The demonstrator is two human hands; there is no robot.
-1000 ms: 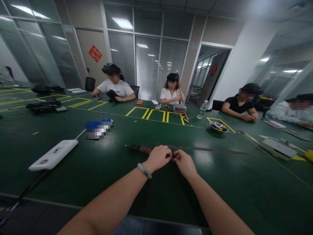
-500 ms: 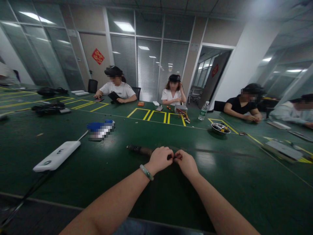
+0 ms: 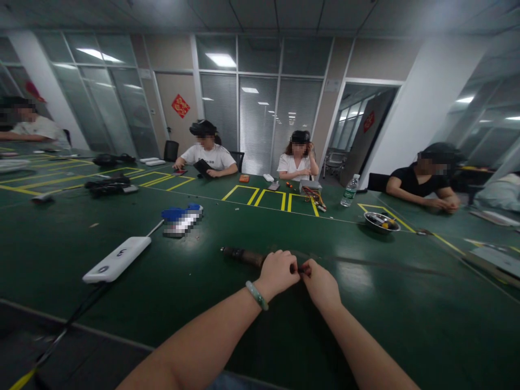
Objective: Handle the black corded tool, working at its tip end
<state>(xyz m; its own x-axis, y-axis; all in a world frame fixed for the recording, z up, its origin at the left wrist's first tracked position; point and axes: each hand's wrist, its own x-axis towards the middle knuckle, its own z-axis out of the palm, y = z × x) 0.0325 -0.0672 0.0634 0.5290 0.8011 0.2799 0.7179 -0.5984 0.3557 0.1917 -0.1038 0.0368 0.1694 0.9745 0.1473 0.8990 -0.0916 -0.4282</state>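
Note:
Over the green table, my left hand (image 3: 280,272), with a jade-coloured bangle (image 3: 257,295) on its wrist, is closed in a pinch. Its fingertips meet those of my right hand (image 3: 320,281), which is pinched closed too. Between them is something small and dark that I cannot make out. Just beyond my left hand lies a dark, rod-shaped tool (image 3: 244,255) with a metal tip pointing left; my hand hides its right end. A dark strip or cord (image 3: 365,262) stretches to the right across the tabletop.
A white power bank (image 3: 117,260) with cables sits left, near a blue-and-white object (image 3: 182,219). At right stand a metal bowl (image 3: 381,222) of small parts and a water bottle (image 3: 350,190). Several people sit around the table (image 3: 162,303), which carries yellow tape marks.
The whole view has shifted, so everything appears further right and slightly lower. My hands keep the same pinched pose together.

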